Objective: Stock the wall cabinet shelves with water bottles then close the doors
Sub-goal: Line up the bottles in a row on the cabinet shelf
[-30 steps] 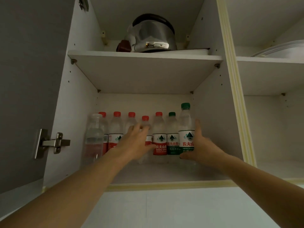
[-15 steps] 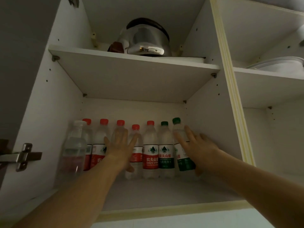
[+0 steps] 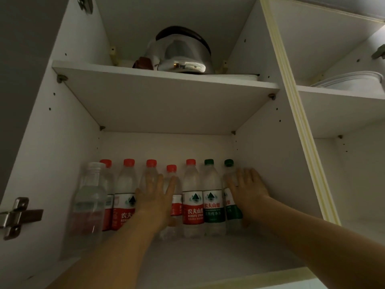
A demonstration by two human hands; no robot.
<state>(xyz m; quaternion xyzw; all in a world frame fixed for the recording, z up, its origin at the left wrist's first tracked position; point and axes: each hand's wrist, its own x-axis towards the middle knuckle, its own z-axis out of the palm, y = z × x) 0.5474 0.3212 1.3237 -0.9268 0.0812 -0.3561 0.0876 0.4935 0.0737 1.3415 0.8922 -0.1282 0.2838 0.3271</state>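
Pressing flat against the water bottles [image 3: 192, 197] on the lower shelf [image 3: 208, 255]: both hands, left [image 3: 153, 197] and right [image 3: 249, 190], fingers spread.

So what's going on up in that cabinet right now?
A person is stocking the lower shelf of an open wall cabinet with water bottles. A row of red-capped bottles and green-capped bottles stands along the back wall, with one clear bottle in front at the left. The left hand lies flat, fingers spread, against the middle bottles; the right hand presses the rightmost green-capped bottle. A metal kettle sits on the upper shelf. The doors are not closed.
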